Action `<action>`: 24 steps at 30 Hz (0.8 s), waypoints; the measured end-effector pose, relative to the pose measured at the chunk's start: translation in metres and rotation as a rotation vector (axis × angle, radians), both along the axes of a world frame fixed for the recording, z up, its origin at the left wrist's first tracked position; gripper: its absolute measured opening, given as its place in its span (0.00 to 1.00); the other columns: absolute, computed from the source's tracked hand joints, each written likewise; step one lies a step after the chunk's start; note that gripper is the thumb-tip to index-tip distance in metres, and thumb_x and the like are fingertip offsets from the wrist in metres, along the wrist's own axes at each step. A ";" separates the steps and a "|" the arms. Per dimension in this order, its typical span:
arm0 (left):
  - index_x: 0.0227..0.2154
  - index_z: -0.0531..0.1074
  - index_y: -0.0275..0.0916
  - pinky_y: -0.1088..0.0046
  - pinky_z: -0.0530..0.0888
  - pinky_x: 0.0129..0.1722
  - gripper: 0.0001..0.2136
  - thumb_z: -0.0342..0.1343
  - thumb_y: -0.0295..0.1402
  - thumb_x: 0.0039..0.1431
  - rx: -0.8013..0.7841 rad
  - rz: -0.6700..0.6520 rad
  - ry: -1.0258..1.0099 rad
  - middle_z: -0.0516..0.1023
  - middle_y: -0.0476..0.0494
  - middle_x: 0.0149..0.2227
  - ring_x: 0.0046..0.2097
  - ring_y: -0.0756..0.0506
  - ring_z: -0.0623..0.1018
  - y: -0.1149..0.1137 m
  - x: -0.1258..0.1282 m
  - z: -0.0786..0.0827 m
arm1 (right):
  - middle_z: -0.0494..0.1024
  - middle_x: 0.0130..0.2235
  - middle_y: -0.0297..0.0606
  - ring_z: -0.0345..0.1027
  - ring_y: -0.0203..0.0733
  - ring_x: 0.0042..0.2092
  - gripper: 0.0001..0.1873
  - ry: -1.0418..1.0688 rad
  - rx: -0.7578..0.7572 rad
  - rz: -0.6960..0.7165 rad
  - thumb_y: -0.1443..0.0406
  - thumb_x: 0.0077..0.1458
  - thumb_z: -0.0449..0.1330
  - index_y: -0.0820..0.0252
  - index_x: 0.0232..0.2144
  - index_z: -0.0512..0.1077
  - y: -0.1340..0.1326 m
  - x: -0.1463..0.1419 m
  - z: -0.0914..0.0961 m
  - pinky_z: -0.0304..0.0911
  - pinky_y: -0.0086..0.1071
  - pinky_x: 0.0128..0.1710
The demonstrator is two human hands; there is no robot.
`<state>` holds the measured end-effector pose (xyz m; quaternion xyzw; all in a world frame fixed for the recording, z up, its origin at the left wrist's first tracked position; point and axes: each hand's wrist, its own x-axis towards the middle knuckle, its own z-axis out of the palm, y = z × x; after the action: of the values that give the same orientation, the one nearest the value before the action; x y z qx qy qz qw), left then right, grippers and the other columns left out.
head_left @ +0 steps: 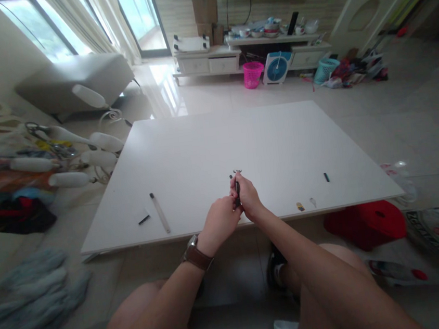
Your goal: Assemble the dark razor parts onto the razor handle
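Both hands meet over the near edge of the white table [217,138]. My right hand [249,195] is closed around a dark-handled T-shaped tool [237,187], whose small silver crosspiece points away from me and looks like a razor head. Close against it, my left hand [223,216] has its fingers pinched at the lower end of the dark handle. A small dark tip [231,177] shows beside the right fingers; what it belongs to is hidden. On the left of the table lie a long pale stick with a black end [160,212] and a short black strip [144,220].
Right of my hands lie a small yellow-and-dark piece [300,207], a small clear piece [313,202] and a short dark green piece [326,177]. A red stool [367,225] stands under the right edge. White lamp arms [103,142] reach toward the table's left side.
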<state>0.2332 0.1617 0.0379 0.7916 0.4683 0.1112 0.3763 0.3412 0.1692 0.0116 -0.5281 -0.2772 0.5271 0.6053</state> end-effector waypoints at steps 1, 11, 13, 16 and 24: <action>0.32 0.77 0.36 0.69 0.73 0.34 0.08 0.52 0.29 0.59 -0.015 -0.001 -0.008 0.82 0.36 0.31 0.33 0.42 0.81 0.001 -0.001 -0.001 | 0.61 0.16 0.28 0.57 0.35 0.19 0.21 0.027 -0.005 0.004 0.47 0.58 0.52 0.57 0.24 0.65 0.000 0.000 -0.001 0.55 0.26 0.17; 0.36 0.73 0.36 0.72 0.73 0.30 0.08 0.50 0.33 0.61 -0.216 0.102 -0.297 0.80 0.40 0.31 0.29 0.45 0.80 0.004 0.003 -0.006 | 0.68 0.26 0.32 0.60 0.35 0.24 0.17 0.016 0.002 0.013 0.54 0.54 0.54 0.60 0.28 0.74 -0.001 -0.005 0.005 0.56 0.28 0.21; 0.38 0.71 0.37 0.73 0.73 0.28 0.08 0.50 0.35 0.62 -0.218 0.167 -0.390 0.80 0.42 0.30 0.29 0.46 0.79 0.007 0.003 -0.004 | 0.72 0.31 0.35 0.65 0.38 0.30 0.15 -0.077 0.034 0.029 0.55 0.54 0.55 0.59 0.30 0.75 -0.001 -0.005 0.006 0.61 0.30 0.27; 0.39 0.67 0.38 0.75 0.72 0.24 0.10 0.49 0.39 0.64 -0.268 0.297 -0.507 0.77 0.45 0.27 0.26 0.47 0.78 0.016 0.002 0.002 | 0.76 0.37 0.37 0.68 0.42 0.39 0.16 -0.293 0.140 -0.013 0.56 0.58 0.52 0.59 0.33 0.76 0.003 0.004 0.006 0.64 0.33 0.40; 0.40 0.63 0.38 0.77 0.70 0.21 0.10 0.48 0.40 0.65 -0.288 0.573 -0.739 0.78 0.46 0.31 0.23 0.48 0.79 0.030 -0.010 0.013 | 0.76 0.49 0.41 0.68 0.43 0.51 0.16 -0.887 -0.104 0.121 0.68 0.56 0.50 0.60 0.42 0.74 0.015 0.043 -0.015 0.59 0.36 0.54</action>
<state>0.2231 0.1919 0.0513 0.4781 0.5132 0.4180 0.5773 0.3846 0.1839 -0.0034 -0.7156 -0.5134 0.2976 0.3684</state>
